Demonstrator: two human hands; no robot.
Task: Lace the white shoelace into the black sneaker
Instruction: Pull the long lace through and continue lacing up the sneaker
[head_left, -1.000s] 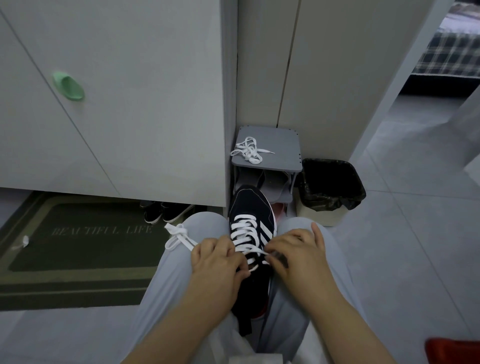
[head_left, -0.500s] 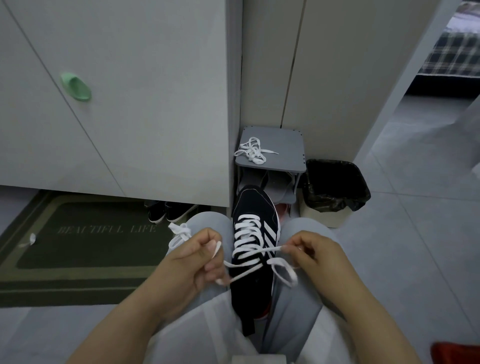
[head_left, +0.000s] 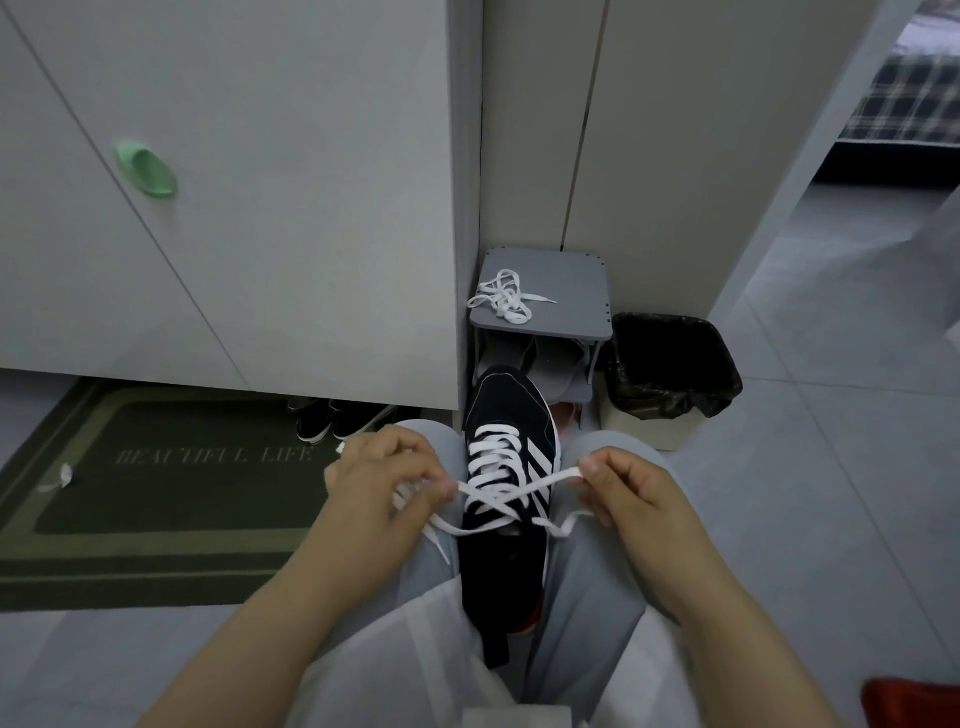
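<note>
Two hands (head_left: 379, 488) (head_left: 634, 499), two white shoelaces (head_left: 491, 446) (head_left: 501, 299), one bin (head_left: 727, 387), one doormat (head_left: 156, 499).

So a second ago both hands were bunched right on top of the black sneaker (head_left: 511, 410). Now the left hand (head_left: 382, 486) and right hand (head_left: 631, 496) have pulled apart, each pinching an end. The white shoelace (head_left: 511, 503) has gone from a floppy loop to a tight X across the tongue.

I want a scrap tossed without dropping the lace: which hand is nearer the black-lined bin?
Right. The right hand, pinching the shoelace, sits just below and left of the bin. The left hand is farther left, across the sneaker.
</note>
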